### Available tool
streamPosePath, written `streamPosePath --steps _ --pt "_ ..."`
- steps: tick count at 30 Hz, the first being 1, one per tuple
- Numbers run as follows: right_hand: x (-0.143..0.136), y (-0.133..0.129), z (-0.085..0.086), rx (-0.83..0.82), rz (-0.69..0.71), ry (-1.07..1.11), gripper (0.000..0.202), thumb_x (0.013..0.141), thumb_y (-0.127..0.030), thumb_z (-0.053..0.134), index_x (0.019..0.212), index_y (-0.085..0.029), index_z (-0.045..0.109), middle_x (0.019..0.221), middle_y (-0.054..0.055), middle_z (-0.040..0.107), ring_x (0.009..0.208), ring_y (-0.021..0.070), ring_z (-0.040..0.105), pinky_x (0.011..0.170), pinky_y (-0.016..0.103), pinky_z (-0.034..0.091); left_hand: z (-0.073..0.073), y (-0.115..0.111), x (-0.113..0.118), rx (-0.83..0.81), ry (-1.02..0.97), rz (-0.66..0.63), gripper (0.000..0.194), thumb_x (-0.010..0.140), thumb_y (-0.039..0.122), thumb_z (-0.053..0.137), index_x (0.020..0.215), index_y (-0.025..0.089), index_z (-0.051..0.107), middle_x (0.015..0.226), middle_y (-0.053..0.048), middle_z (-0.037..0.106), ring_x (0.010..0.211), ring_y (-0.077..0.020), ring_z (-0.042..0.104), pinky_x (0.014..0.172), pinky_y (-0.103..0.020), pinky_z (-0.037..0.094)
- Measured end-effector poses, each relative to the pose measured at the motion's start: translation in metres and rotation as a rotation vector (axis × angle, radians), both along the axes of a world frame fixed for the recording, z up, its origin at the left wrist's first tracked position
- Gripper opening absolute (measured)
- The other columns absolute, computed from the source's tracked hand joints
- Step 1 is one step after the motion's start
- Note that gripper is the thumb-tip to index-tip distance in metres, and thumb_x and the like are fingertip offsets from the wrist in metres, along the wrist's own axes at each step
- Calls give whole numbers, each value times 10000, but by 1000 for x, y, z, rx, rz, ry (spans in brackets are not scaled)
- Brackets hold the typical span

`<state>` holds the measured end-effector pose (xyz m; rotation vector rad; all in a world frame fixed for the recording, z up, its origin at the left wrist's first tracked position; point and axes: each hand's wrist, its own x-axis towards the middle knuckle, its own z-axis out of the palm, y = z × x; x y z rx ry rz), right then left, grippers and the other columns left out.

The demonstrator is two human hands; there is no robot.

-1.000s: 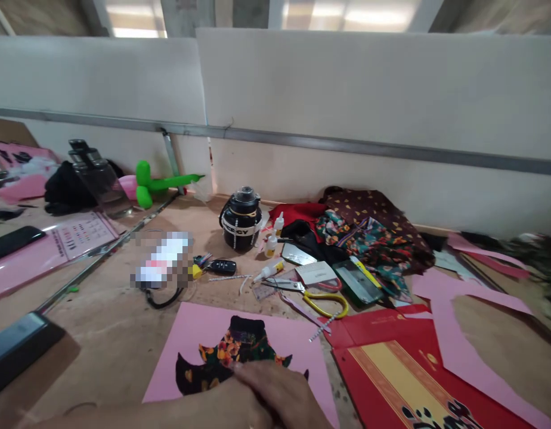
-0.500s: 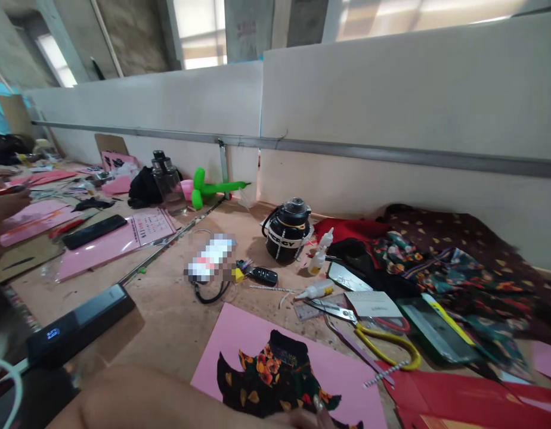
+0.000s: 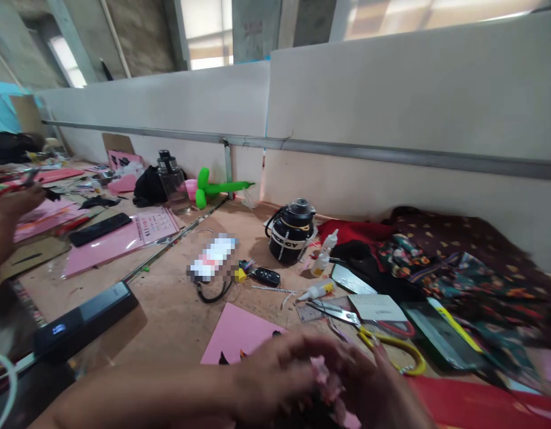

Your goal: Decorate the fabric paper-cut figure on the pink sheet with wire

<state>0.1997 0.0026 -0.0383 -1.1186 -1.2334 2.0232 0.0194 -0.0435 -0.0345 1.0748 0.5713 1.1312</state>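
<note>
My left hand (image 3: 284, 375) reaches in from the lower left over the pink sheet (image 3: 242, 333), its fingers curved and blurred by motion. Facing it at the lower right is my right hand (image 3: 383, 387). Between the two hands shows a crumpled pink and dark piece (image 3: 329, 384); which fingers grip it is not clear. The dark floral cloth shape on the sheet is mostly hidden by my hands. Yellow-handled scissors (image 3: 394, 351) lie just beyond my right hand.
Glue bottles (image 3: 318, 290), car keys (image 3: 265, 276) and a black jug (image 3: 292, 232) stand or lie ahead. Floral fabric (image 3: 472, 286) is heaped at right, a power bank (image 3: 85, 319) at left. Another person's hand (image 3: 16, 205) holds scissors at far left.
My hands have come up over the pink sheet, covering most of the cloth shape, and the crumpled piece now shows between them. The other person's hand has moved further into view.
</note>
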Motion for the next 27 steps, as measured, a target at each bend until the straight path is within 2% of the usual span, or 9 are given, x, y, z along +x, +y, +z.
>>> streamPosePath --steps 1,2,5,8,12,16,19,23,27 --pt "-2 4 1 -47 -11 44 681 642 -797 499 908 -215 734 712 81 692 592 221 626 570 352 515 0 2 -4 -48 -113 80 404 878 462 491 1222 259 558 1146 -67 632 1087 -218 584 962 -390 404" --pt "-3 8 1 -35 -84 64 626 681 -750 524 949 -220 721 727 61 680 599 189 606 572 316 498 -1 3 -7 -116 -203 124 415 913 448 431 1269 251 509 1218 -82 598 1158 -220 534 1004 -409 358" --pt "-2 17 0 55 -217 -1 503 780 -641 525 958 -208 709 777 44 655 660 151 579 597 261 456 -4 8 -12 -256 -375 121 462 947 440 340 1334 202 425 1308 -141 528 1209 -259 485 1011 -456 325" --pt "-3 21 1 241 -152 -129 483 799 -612 527 968 -196 703 789 41 641 686 160 560 606 269 435 -5 10 -12 -302 -424 95 478 955 447 312 1340 182 412 1312 -157 519 1218 -275 473 998 -462 329" --pt "-17 22 4 535 3 -232 405 771 -522 623 1026 -213 682 930 51 655 777 189 585 665 293 452 -4 9 -10 -293 -429 58 463 959 430 315 1339 186 420 1312 -142 524 1208 -267 484 999 -443 331" --pt "-29 24 2 787 73 -266 206 746 -351 702 913 -230 704 948 41 639 865 198 589 752 306 470 -6 7 -10 -318 -456 57 488 957 457 296 1372 213 379 1320 -129 521 1185 -254 505 980 -422 355" --pt "-33 25 0 931 64 -269 95 787 -304 665 836 -243 719 913 35 663 912 202 590 815 319 456 -7 7 -12 -326 -456 62 503 957 473 271 1400 242 336 1341 -124 505 1154 -245 528 974 -439 366" --pt "-25 30 8 961 -45 -250 234 873 -362 549 782 -223 715 787 28 689 789 182 623 744 290 469 -6 7 -15 -344 -439 48 522 948 506 247 1412 275 313 1409 -122 433 1231 -300 464 948 -497 386" --pt "8 44 26 930 -257 -379 327 850 -474 542 755 -193 681 640 13 658 627 163 612 610 249 465 -4 7 -23 -380 -340 101 534 927 531 304 1382 259 369 1418 -128 427 1275 -328 418 908 -478 429"
